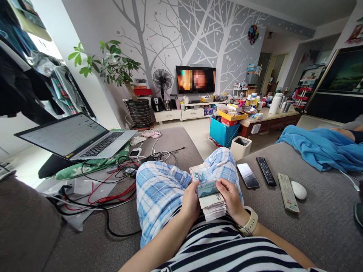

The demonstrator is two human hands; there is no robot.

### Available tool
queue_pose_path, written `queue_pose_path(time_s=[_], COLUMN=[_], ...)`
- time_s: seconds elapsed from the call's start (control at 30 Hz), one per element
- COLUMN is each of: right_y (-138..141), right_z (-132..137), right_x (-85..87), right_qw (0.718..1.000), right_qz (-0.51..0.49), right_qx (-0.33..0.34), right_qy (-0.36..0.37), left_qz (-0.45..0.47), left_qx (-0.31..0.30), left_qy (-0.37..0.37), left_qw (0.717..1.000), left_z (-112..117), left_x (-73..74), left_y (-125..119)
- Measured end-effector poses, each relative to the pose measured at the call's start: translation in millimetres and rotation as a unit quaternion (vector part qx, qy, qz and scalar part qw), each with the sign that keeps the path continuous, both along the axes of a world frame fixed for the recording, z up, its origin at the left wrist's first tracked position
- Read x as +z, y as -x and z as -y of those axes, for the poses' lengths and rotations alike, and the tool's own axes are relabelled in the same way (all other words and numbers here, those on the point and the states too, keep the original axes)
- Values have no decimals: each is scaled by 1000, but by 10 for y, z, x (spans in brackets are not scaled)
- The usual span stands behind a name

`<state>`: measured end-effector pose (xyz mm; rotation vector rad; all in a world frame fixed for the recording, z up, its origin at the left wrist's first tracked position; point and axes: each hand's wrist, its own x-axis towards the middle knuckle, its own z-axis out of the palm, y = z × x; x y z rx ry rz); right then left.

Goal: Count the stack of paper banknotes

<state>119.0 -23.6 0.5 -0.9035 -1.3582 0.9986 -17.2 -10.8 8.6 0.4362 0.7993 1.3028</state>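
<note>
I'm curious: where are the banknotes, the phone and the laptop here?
Banknotes (207, 190): head view, on the blue-green printed face.
Phone (248, 175): head view, middle of its screen.
Laptop (103, 145): head view, on its keyboard.

The banknotes (208, 190) look like thin, smooth, matt paper. The phone (248, 175) has a glossy, glass-like face; the black remote control (266, 171) looks like plastic, and the white mouse (298, 190) like smooth plastic. The sofa (326, 226) is matt cloth with a coarse weave, the blanket (320, 147) and trousers (159, 192) softer, fleecy cloth. The bench (276, 124) has brown, polished-looking wood sides.
</note>
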Motion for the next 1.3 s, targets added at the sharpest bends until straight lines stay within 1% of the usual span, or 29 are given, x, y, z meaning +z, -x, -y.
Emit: queue_pose_path(time_s=[0.23, 0.43, 0.57, 0.67, 0.87, 1.07, 1.2, 1.3], right_y=[-2, -4, 15, 25, 30, 12, 1, -1], right_z=[8, -13, -23, -20, -29, -74, -89, -90], right_x=[11, -33, -54, -42, -49, -125, -151, -148], right_qw=[1000, 1000, 999, 999, 999, 993, 987, 985], right_qz=[2, -4, -43, -37, 6, 64, 73, 72], right_qx=[-5, -26, 1, 6, -30, -102, -141, -156], right_qy=[-4, -6, 14, 9, 11, 2, 6, 9], left_qz=[11, 0, 10, 10, -1, -8, 1, -3], left_qx=[2, 27, 14, 11, 14, 16, -1, -5], left_qy=[6, 11, 3, 8, 10, -6, -16, -20], left_qw=[1000, 1000, 1000, 1000, 1000, 1000, 1000, 1000], left_z=[-1, -30, -28, -27, -21, -10, -10, -3], left_x=[-7, -54, -56, -65, -83, -76, -83, -80], left_y=[-4, -16, -27, -24, -8, -13, -16, -18])
